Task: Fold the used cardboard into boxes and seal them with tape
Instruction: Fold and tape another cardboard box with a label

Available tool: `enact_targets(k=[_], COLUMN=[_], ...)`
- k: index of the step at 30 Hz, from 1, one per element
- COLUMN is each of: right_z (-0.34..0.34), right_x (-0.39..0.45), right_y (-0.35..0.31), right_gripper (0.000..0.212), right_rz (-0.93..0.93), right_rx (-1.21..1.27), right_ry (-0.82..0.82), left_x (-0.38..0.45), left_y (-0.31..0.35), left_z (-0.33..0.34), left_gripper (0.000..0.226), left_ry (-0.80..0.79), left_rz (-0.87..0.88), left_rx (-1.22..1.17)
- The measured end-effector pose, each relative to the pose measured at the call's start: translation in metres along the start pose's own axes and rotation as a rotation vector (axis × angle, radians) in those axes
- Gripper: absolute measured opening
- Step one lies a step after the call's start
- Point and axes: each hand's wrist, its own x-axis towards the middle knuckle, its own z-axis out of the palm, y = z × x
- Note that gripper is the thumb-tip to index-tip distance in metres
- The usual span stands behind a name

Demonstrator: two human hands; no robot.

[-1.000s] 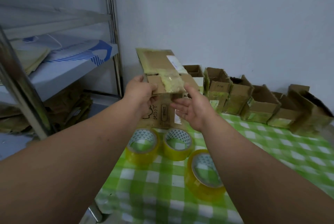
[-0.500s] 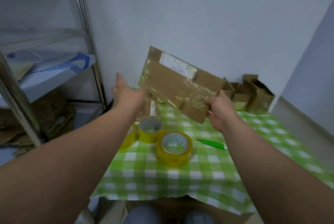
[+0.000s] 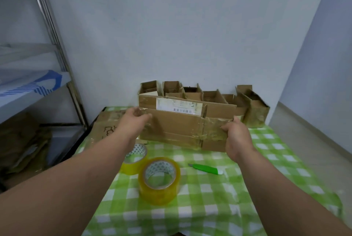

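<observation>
We see soft, even, cool indoor light with no harsh shadows. Faint shadows sit under the tape roll (image 3: 159, 180) at six o'clock. Old tape on the cardboard (image 3: 182, 127) gives dull glare. The shelf post (image 3: 55, 45) at ten o'clock bows from wide-angle distortion, and edges look slightly soft.

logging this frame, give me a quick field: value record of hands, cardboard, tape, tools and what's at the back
left hand: grips left end of the flattened cardboard
right hand: grips its right end
cardboard state: flat, old tape and a shipping label on it, held over the table
tape rolls: near roll, far roll, both untouched
green cutter: lying right of the rolls
folded boxes: row along the wall
</observation>
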Motion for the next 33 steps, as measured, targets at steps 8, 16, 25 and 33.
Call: enact_targets(k=[8, 16, 25, 33], right_z=[-0.005, 0.0, -0.007, -0.012], right_x=[0.019, 0.034, 0.049, 0.041], right_y=[0.026, 0.028, 0.03, 0.031], right_gripper=[0.06, 0.062, 0.012, 0.038], right_rz=[-0.082, -0.108, -0.103, -0.025], right_rx=[-0.132, -0.097, -0.096, -0.045], right_ry=[-0.01, -0.062, -0.021, -0.193], left_x=[0.005, 0.018, 0.012, 0.006], left_y=[-0.025, -0.022, -0.051, -0.042], left_z=[0.025, 0.042, 0.043, 0.051], left_gripper=[0.02, 0.033, 0.061, 0.05], left_ry=[0.051, -0.072, -0.008, -0.109], left_rz=[0.044, 0.112, 0.226, 0.221], left_rx=[0.002, 0.01, 0.221, 0.111])
